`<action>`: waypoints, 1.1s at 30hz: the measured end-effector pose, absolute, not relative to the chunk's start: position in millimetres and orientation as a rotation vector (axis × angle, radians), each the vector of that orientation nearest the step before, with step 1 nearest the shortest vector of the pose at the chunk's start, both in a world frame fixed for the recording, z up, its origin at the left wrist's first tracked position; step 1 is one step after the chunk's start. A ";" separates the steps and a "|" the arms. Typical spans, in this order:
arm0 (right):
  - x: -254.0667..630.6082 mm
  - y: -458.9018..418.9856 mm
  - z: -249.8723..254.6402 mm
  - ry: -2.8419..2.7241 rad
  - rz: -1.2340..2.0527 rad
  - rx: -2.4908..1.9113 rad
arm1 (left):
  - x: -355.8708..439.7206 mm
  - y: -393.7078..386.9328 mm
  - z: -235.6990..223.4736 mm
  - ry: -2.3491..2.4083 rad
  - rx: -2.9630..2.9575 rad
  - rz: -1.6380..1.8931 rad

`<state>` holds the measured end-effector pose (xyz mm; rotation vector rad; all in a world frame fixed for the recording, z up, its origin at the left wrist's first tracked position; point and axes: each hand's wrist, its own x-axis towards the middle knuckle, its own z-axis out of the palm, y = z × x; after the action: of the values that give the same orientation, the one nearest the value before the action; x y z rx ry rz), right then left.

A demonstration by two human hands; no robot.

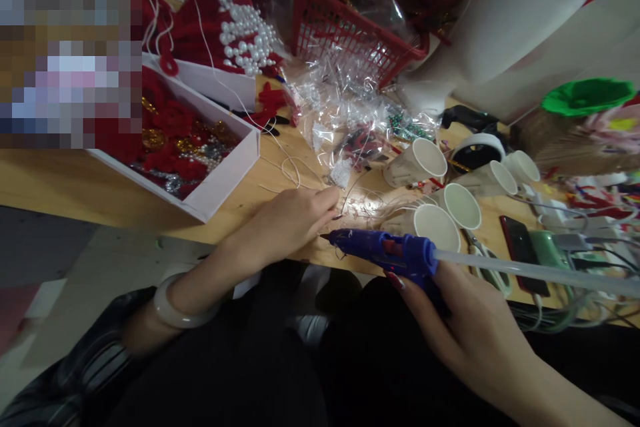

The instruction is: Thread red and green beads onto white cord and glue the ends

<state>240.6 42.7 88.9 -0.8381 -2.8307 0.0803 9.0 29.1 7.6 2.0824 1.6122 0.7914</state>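
While the right hand (475, 320) grips the blue glue gun (383, 248), its nozzle (325, 236) sits near the left hand (287, 223). Left fingertips look pinched together — on what, one cannot tell.

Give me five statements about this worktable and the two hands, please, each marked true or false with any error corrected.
1. The right hand holds the blue glue gun. True.
2. The phone lies between the white box and the left hand. False: it lies beyond the scissors, on the right-hand side of the table.
3. A pale bangle is on the left arm. True.
4. The glue gun's nozzle points away from the left hand. False: it points towards that hand's fingertips.
5. The red basket sits closer to the person than the white box. False: it is at the back, behind the clear plastic bags.
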 end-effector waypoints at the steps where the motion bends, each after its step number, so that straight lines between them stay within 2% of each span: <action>1: 240.4 42.5 89.1 -2.836 0.081 -0.832 | 8.9 29.1 7.3 1.616 2.082 0.794; 10: 238.2 43.7 90.3 -2.814 0.155 -0.885 | 8.2 28.2 7.9 1.599 2.067 0.790; 17: 242.7 42.1 88.0 -2.826 0.353 -0.971 | 8.4 27.4 8.6 1.618 2.047 0.739; 33: 237.7 43.2 88.8 -2.746 0.406 -1.077 | 7.5 20.2 18.8 1.648 2.098 0.643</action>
<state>237.7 43.2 88.8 -1.0772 -2.7460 0.4058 7.5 20.2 18.8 2.0979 1.6476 0.6431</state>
